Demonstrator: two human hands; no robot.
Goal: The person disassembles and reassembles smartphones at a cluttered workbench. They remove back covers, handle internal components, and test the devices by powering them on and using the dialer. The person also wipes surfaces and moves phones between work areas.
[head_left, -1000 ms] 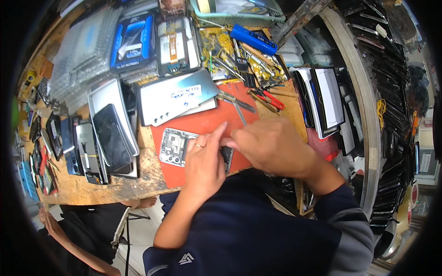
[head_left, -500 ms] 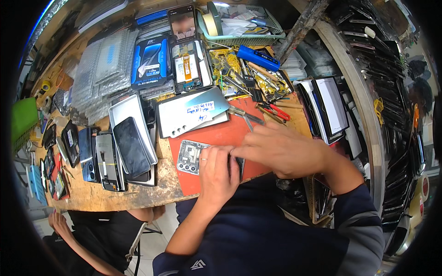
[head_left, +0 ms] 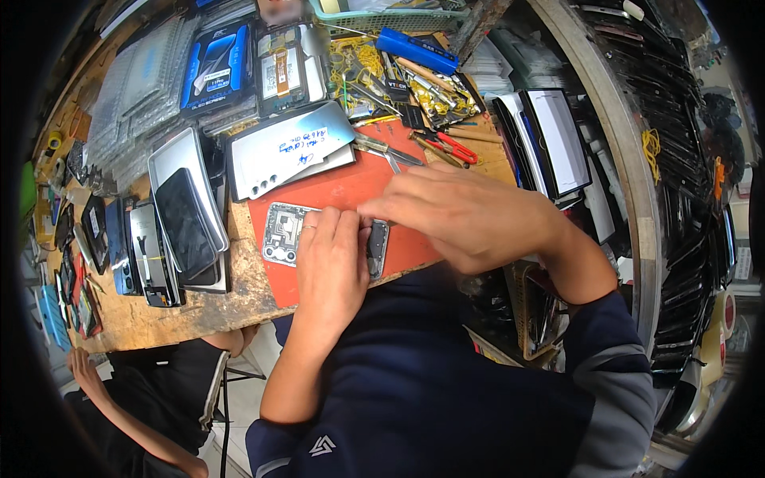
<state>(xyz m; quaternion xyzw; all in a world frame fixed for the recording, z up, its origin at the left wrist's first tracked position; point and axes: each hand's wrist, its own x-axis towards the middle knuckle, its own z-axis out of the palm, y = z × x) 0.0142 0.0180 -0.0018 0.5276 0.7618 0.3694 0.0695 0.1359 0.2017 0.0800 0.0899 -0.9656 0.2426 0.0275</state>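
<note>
An opened phone [head_left: 280, 231] lies on an orange-red mat [head_left: 267, 279], its inner boards and camera rings showing at the left end. My left hand [head_left: 331, 255] rests over its middle, fingers curled down onto it. Close beside those fingertips, my right hand [head_left: 454, 211] bends over the phone's right part with fingers pinched together. Whatever is between them is hidden. Metal tweezers [head_left: 390, 151] lie just beyond my right hand, at the mat's far side. Up and left of the phone sits a silvery back cover [head_left: 291, 147] with handwriting on it.
Stacked phones [head_left: 187, 219] and loose parts fill the left of the wooden bench. Farther back are a blue screen box [head_left: 217, 68], a blue cylindrical tool [head_left: 416, 49] and red-handled pliers [head_left: 458, 149]. A co-worker's arm [head_left: 131, 418] shows at lower left.
The whole view has shifted, so the bench things sit farther left and higher. Both hands stay at the phone, and more of its dark right end shows between them.
</note>
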